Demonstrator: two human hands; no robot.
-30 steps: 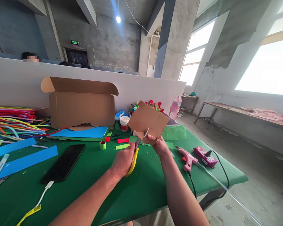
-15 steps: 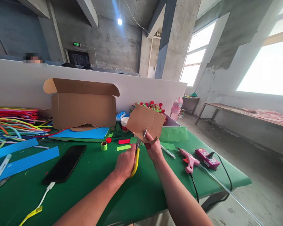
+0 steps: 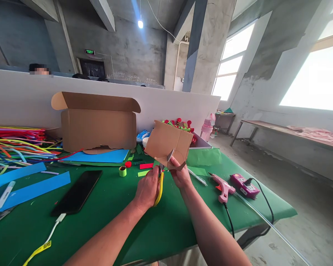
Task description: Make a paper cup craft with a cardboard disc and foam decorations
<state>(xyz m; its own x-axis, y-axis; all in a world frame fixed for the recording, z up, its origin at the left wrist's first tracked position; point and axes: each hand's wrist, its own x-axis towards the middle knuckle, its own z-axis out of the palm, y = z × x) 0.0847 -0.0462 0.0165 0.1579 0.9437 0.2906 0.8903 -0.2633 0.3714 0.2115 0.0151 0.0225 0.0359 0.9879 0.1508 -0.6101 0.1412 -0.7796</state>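
My left hand is closed round the yellow handles of a pair of scissors. Their blades lie against the lower edge of a brown cardboard piece, one blade showing in front of it. My right hand pinches that cardboard at its lower right, close to the blade tip. A round outline and a straight crease show on the cardboard, and a narrow flap hangs at its bottom edge. Both hands are held above the green table.
A pink glue gun with a long clear stick lies right, beside a purple power box. At left are a phone, blue strips and pipe cleaners. An opened cardboard box stands behind; a pink bottle is back right.
The cardboard has shifted slightly left and tilted, covering more of the paper cups behind. The scissor blades look more closed, and their handles have turned a little.
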